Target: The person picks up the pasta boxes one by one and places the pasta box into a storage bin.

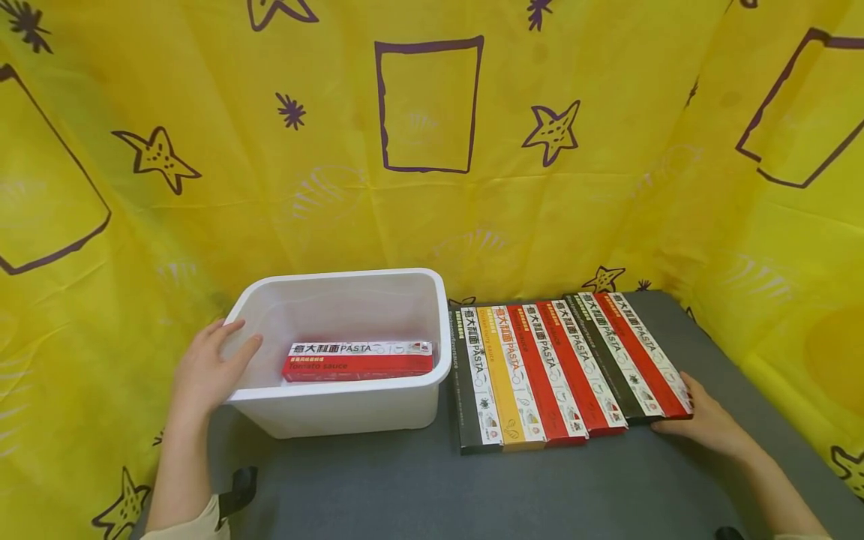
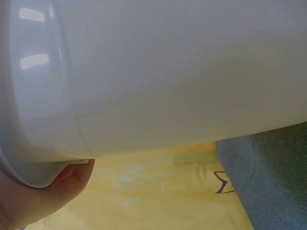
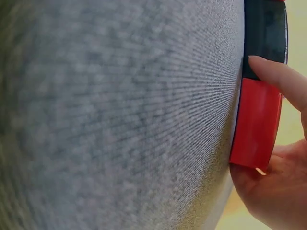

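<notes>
My left hand [image 1: 208, 367] grips the left rim of a white plastic bin [image 1: 337, 391], its fingers hooked beneath the lip in the left wrist view. Inside lies a red-and-white pasta box [image 1: 361, 363] marked tomato sauce. At the right end of a row of pasta boxes, my right hand [image 1: 705, 420] holds the near end of the outermost red pasta box [image 1: 651, 356]. In the right wrist view, the thumb [image 3: 271, 72] reaches over to the end of the neighbouring black pasta box [image 3: 264, 33], while the other fingers curl at the red box's outer side.
Left of these, a black box [image 1: 467, 375], a yellow box [image 1: 508, 375] and two red boxes [image 1: 543, 375] lie side by side on the dark grey table [image 1: 378, 487]. A yellow patterned cloth [image 1: 432, 217] hangs behind and along both sides.
</notes>
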Motion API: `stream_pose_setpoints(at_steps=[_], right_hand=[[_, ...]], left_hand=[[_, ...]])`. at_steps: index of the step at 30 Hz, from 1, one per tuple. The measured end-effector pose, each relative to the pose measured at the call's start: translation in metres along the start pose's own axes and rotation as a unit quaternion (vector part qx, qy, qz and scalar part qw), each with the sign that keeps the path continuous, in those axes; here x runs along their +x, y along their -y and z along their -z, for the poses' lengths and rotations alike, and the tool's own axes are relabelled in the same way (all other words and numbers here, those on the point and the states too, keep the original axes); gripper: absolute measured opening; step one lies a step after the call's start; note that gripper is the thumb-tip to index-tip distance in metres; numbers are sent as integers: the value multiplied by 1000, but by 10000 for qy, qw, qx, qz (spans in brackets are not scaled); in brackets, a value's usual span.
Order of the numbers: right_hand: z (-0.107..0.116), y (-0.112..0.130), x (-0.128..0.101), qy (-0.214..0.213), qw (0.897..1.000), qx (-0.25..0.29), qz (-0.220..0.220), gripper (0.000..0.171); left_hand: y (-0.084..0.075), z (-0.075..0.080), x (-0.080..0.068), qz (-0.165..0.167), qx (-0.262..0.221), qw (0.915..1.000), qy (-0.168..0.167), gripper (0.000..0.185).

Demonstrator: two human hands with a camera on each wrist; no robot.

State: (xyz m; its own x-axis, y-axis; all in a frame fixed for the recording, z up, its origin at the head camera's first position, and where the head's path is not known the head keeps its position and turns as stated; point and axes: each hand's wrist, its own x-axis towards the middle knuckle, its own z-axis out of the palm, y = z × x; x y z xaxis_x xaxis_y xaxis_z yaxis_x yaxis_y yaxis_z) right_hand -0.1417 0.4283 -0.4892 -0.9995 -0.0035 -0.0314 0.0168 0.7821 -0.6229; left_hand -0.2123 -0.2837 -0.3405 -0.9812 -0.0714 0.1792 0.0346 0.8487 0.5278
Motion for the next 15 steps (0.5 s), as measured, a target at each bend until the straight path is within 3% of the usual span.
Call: stream_pose_setpoints(at_steps=[15], right_hand=[[6, 2, -4, -211, 9973, -686, -166, 103]], left_hand=[[-1, 0, 0, -8, -39, 10000, -25, 67]])
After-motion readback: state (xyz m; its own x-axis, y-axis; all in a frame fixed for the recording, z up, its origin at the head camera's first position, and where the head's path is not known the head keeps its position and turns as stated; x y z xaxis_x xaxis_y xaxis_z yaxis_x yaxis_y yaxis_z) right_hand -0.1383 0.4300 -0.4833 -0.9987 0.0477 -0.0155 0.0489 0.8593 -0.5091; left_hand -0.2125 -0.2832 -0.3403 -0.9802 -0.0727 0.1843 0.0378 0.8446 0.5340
